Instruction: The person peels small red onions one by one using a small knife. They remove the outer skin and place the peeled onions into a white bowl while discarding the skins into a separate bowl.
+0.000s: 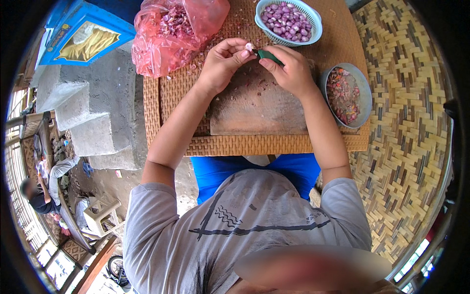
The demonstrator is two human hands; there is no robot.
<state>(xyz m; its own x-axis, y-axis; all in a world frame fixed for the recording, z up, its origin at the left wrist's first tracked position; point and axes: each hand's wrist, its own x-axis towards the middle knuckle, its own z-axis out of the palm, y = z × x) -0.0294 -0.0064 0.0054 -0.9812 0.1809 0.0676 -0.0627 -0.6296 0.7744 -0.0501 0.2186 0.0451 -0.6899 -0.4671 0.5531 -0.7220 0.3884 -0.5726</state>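
Observation:
Between thumb and fingers my left hand (227, 62) holds a small shallot (249, 47), whose pale part faces up. My right hand (290, 68) grips a green-handled knife (270, 57), its blade end against the shallot and mostly hidden by my fingers. Both hands are above a worn wooden board (257, 110) dotted with bits of skin. Beyond my right hand stands a light blue plastic basket (316, 31) of peeled shallots (286, 22). A round metal bowl (363, 106) with skins and scraps is to the right of my right forearm.
A red plastic bag (150, 55) of shallot skins lies on the woven table (257, 145) at the upper left. A blue box (88, 36) with a clear window is beside it. Concrete steps (91, 134) are left of the table. A person (44, 198) sits far left.

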